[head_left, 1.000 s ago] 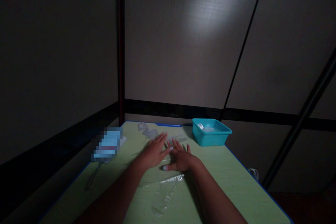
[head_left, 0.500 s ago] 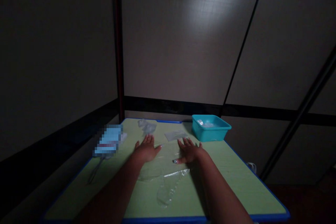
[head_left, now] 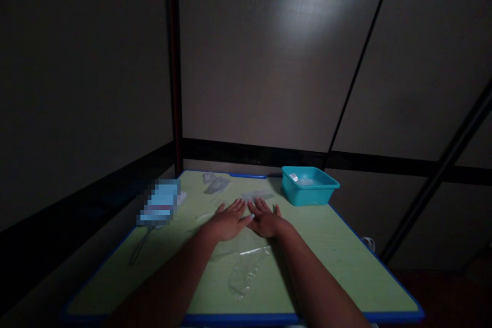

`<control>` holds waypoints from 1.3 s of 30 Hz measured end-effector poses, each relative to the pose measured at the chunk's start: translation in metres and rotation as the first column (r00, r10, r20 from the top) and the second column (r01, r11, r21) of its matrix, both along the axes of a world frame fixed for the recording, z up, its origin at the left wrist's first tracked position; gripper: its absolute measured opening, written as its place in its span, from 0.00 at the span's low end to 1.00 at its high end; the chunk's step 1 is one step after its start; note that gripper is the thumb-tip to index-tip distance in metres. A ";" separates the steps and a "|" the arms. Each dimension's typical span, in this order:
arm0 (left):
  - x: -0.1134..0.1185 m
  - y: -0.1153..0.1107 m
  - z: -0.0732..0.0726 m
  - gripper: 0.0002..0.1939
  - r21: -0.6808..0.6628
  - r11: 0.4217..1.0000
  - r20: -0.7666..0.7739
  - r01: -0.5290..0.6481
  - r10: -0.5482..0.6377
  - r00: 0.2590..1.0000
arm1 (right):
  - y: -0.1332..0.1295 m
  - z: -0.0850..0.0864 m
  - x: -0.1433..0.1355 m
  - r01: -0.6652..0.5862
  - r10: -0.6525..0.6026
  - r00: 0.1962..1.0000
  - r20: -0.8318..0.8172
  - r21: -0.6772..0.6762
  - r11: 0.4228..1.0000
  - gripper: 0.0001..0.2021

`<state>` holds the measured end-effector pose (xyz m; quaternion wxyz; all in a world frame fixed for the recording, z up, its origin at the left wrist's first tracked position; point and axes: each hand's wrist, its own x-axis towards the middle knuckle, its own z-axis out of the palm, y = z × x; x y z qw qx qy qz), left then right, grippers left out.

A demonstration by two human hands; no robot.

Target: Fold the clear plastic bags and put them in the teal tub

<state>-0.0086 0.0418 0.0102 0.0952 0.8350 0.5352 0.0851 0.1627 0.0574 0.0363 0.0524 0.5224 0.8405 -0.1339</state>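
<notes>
A clear plastic bag or sheet (head_left: pixel 244 271) lies on the green table (head_left: pixel 346 266), its near part showing in front of my hands. My left hand (head_left: pixel 228 221) rests palm down on it with the fingers outstretched. Beside it, my right hand (head_left: pixel 265 219) lies flat with its fingers apart, the two hands almost touching at the thumbs. Just beyond the fingertips is a flat translucent piece of plastic (head_left: pixel 257 195), partly covered by the fingers.
A turquoise basket (head_left: pixel 309 196) with clear plastic inside stands at the back right. Crumpled clear plastic (head_left: pixel 216 183) lies at the back left. A pixelated blue object (head_left: pixel 161 202) with a cord sits at the left edge. Walls rise behind the table.
Both hands have moved inward across the plastic and are now close together. The left went right and the right went left. Their fingers remain spread.
</notes>
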 end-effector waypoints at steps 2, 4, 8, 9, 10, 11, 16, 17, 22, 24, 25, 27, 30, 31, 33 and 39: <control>-0.003 0.000 0.000 0.35 0.006 0.998 -0.027 -0.063 0.063 0.998 | 0.002 -0.002 0.000 0.033 -0.033 0.999 0.020 -0.008 0.999 0.37; -0.007 0.002 0.000 0.36 0.018 0.994 -0.038 -0.112 0.113 0.993 | 0.003 -0.003 0.000 0.074 -0.074 0.997 0.028 0.000 0.997 0.36; -0.010 0.007 -0.003 0.37 0.055 0.982 -0.023 -0.182 0.183 0.983 | -0.001 -0.004 -0.003 0.132 -0.133 0.990 0.036 0.038 0.991 0.35; -0.010 0.008 -0.004 0.37 0.065 0.979 -0.021 -0.192 0.193 0.981 | -0.002 -0.004 -0.003 0.136 -0.138 0.990 0.029 0.054 0.989 0.35; -0.010 0.008 -0.005 0.37 0.074 0.977 -0.020 -0.200 0.202 0.979 | -0.004 -0.005 -0.004 0.137 -0.138 0.990 0.015 0.073 0.988 0.34; -0.010 0.009 -0.006 0.37 0.082 0.975 -0.021 -0.205 0.207 0.978 | -0.006 -0.007 -0.003 0.134 -0.134 0.991 -0.008 0.097 0.986 0.35; -0.010 0.008 -0.007 0.36 0.119 0.970 -0.008 -0.211 0.213 0.977 | -0.016 -0.009 0.007 0.166 -0.108 0.972 -0.210 0.284 0.944 0.34; -0.010 0.007 -0.007 0.36 0.125 0.969 -0.003 -0.213 0.215 0.977 | -0.019 -0.008 0.009 0.202 -0.120 0.962 -0.243 0.348 0.915 0.33; -0.008 0.005 -0.005 0.34 0.142 0.965 0.013 -0.221 0.221 0.975 | -0.043 0.001 0.011 0.229 -0.099 0.964 -0.249 0.578 0.783 0.29; -0.008 0.006 -0.005 0.33 0.143 0.965 0.011 -0.222 0.222 0.975 | -0.053 0.000 0.008 0.089 0.015 0.981 -0.194 0.517 0.851 0.29; -0.008 0.006 -0.005 0.32 0.143 0.964 0.009 -0.223 0.224 0.975 | -0.058 -0.001 0.006 0.020 0.067 0.982 -0.174 0.455 0.890 0.29; -0.008 0.007 -0.006 0.32 0.140 0.964 -0.001 -0.225 0.228 0.974 | -0.063 -0.004 0.003 -0.031 0.087 0.984 -0.154 0.333 0.943 0.29; -0.009 0.007 -0.006 0.30 0.145 0.964 -0.022 -0.223 0.228 0.973 | -0.063 -0.006 0.007 0.079 -0.047 0.990 -0.134 0.240 0.967 0.30; -0.009 0.006 -0.006 0.30 0.149 0.964 -0.028 -0.221 0.228 0.973 | -0.061 -0.006 0.009 0.123 -0.095 0.987 -0.130 0.228 0.966 0.31; -0.009 0.005 -0.004 0.30 0.157 0.963 -0.040 -0.221 0.230 0.972 | -0.059 -0.008 0.015 0.193 -0.168 0.977 -0.131 0.220 0.956 0.33; 0.001 -0.011 0.014 0.30 0.315 0.913 -0.038 -0.258 0.284 0.958 | -0.055 -0.012 0.022 0.265 -0.243 0.962 -0.122 0.225 0.938 0.28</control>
